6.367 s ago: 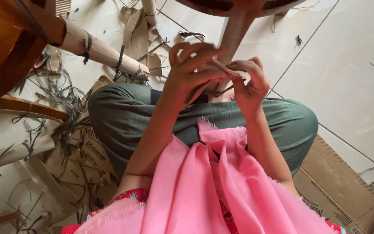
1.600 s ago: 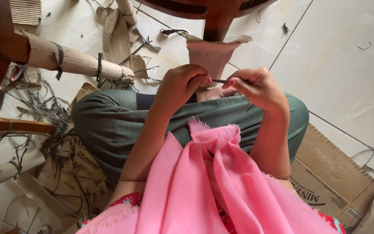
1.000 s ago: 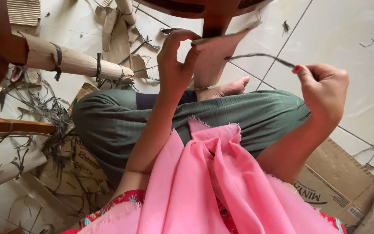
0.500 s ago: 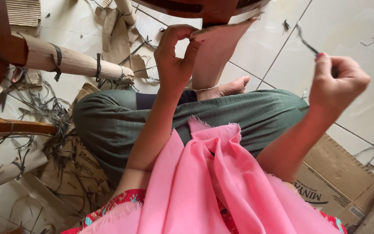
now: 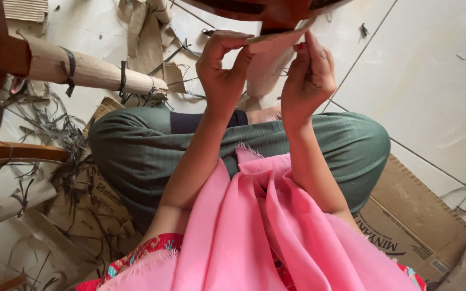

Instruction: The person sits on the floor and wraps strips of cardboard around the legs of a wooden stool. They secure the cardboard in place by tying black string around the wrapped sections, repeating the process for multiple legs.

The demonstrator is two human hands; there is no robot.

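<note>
My left hand [image 5: 223,69] and my right hand [image 5: 309,75] are both raised in front of me, fingers pinched on the top edge of a brown paper wrapping [image 5: 268,64] around a wooden furniture leg [image 5: 276,16]. The left thumb and forefinger grip the paper's left part, the right fingers hold its right part. I sit cross-legged in green trousers [image 5: 244,148] with a pink cloth [image 5: 265,231] hanging over my front.
A paper-wrapped wooden leg [image 5: 87,70] bound with dark bands lies at the left. Cut dark strips [image 5: 39,129] and torn cardboard scraps litter the white tiled floor [image 5: 432,70]. Flattened cardboard [image 5: 416,226] lies under me at the right.
My right hand had swung out to the right pulling a dark strip away; now it is back at the wrapped leg beside my left hand, and the strip is out of sight.
</note>
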